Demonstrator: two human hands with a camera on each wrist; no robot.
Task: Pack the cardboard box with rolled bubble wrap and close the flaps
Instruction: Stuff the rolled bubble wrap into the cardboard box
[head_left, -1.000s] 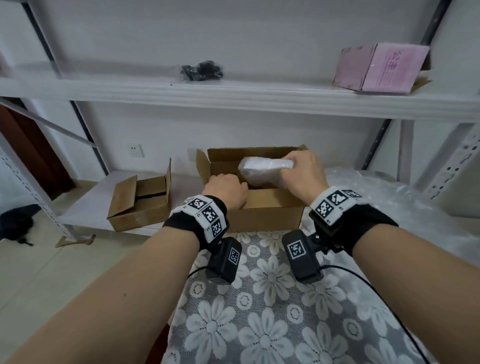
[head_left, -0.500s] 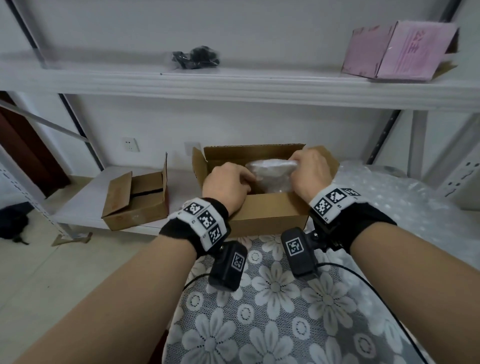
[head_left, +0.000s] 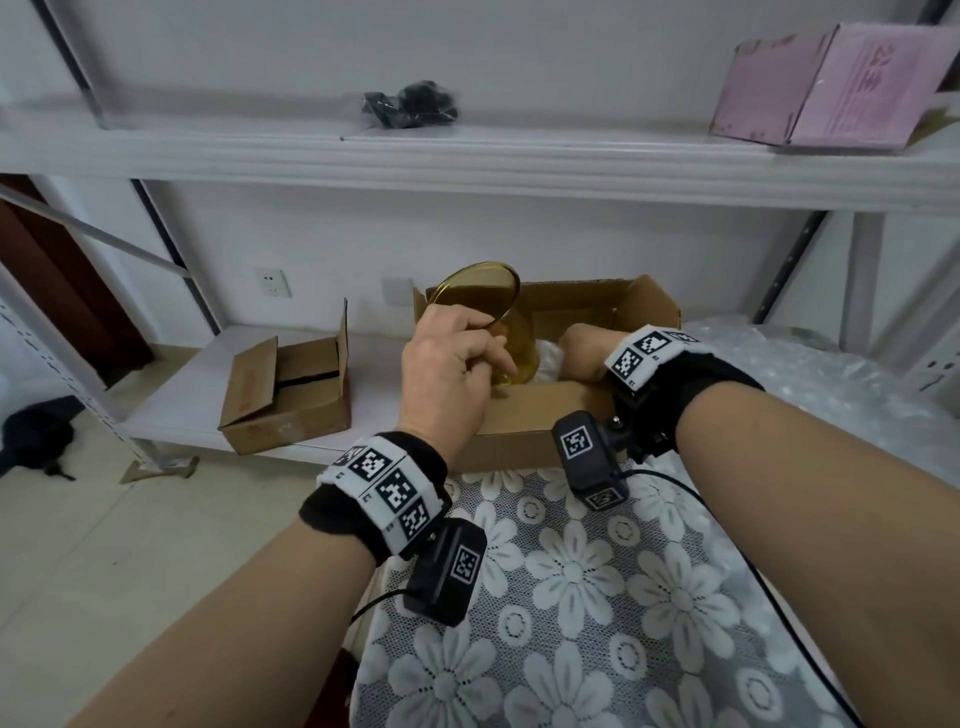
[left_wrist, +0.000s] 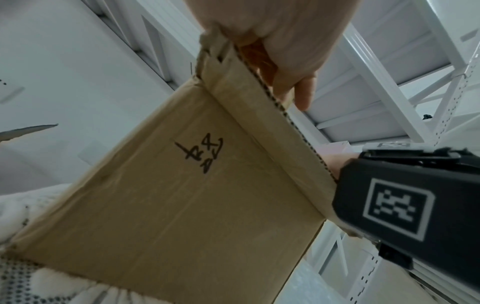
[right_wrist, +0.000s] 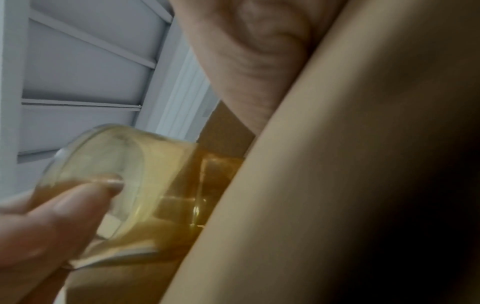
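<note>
An open cardboard box (head_left: 540, 421) stands on the floral cloth, its front wall marked with black writing (left_wrist: 182, 195). Above the box's left end my left hand (head_left: 452, 364) grips a tilted amber glass (head_left: 498, 306) round its body. In the right wrist view one of its fingers (right_wrist: 64, 207) lies across the glass (right_wrist: 145, 174). My right hand (head_left: 584, 348) reaches down into the box beside a white roll of bubble wrap (head_left: 549, 358). The glass and the box wall hide its fingers.
A smaller open cardboard box (head_left: 291, 389) sits on the low shelf to the left. A loose sheet of bubble wrap (head_left: 831, 395) covers the table at right. The upper shelf overhead carries a pink box (head_left: 826, 88) and a black bundle (head_left: 410, 104).
My left hand has come up from inside the box holding the amber glass, which was not in sight before. The right hand and the wrap roll have sunk deeper into the box.
</note>
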